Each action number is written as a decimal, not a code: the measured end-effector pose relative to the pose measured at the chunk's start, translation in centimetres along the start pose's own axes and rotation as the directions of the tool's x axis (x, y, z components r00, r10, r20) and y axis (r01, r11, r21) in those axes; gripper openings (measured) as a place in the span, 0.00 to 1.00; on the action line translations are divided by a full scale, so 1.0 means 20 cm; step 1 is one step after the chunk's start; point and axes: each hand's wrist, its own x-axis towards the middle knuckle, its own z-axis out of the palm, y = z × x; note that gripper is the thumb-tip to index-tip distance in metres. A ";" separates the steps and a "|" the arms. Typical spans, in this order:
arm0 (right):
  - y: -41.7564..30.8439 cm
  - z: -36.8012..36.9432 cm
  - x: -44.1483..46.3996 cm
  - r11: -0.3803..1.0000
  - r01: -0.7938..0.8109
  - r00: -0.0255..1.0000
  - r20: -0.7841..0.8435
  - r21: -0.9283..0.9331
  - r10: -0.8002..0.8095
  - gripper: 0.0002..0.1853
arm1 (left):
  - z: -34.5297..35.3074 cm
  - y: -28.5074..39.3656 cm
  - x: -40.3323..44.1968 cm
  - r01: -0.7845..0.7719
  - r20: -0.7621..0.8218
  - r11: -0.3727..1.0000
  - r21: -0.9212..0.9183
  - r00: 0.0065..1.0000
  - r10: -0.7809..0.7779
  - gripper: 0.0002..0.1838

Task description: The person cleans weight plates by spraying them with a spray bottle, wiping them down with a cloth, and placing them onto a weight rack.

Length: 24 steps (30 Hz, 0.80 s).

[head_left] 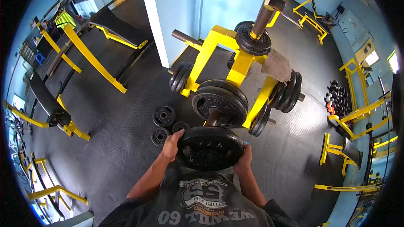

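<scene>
A large black weight plate (209, 148) is held in front of my chest, tilted so that its broad face shows. My left hand (171, 146) grips its left rim, and my right hand (244, 156) is closed on the right rim, its fingers mostly behind the plate. Just beyond it, a brown peg (214, 117) of the yellow weight rack (242, 67) sticks out towards me, with black plates (219, 103) on it. Whether the held plate touches the peg's end, I cannot tell. A brownish cloth (276, 66) hangs over the rack's right arm.
Several small plates (163, 116) lie on the black floor left of the rack. More plates (288, 92) hang on its right side. A wall corner (166, 21) stands behind it. Yellow-framed benches (118, 27) are at the left, dumbbells (336, 98) at the right.
</scene>
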 end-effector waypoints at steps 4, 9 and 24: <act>0.07 0.01 0.09 1.000 0.014 0.997 -0.081 0.021 -0.013 0.22 | -0.06 0.04 0.15 -0.029 0.065 0.999 0.026 0.998 0.027 0.27; 0.11 0.14 0.09 0.996 0.090 0.961 -0.264 0.010 -0.085 0.21 | -0.10 0.09 0.30 -0.009 0.151 1.000 0.009 0.989 0.008 0.28; 0.21 0.06 0.25 0.946 0.295 0.914 -0.328 0.136 -0.238 0.21 | -0.06 0.09 0.68 -0.057 0.469 0.997 0.060 0.883 0.022 0.22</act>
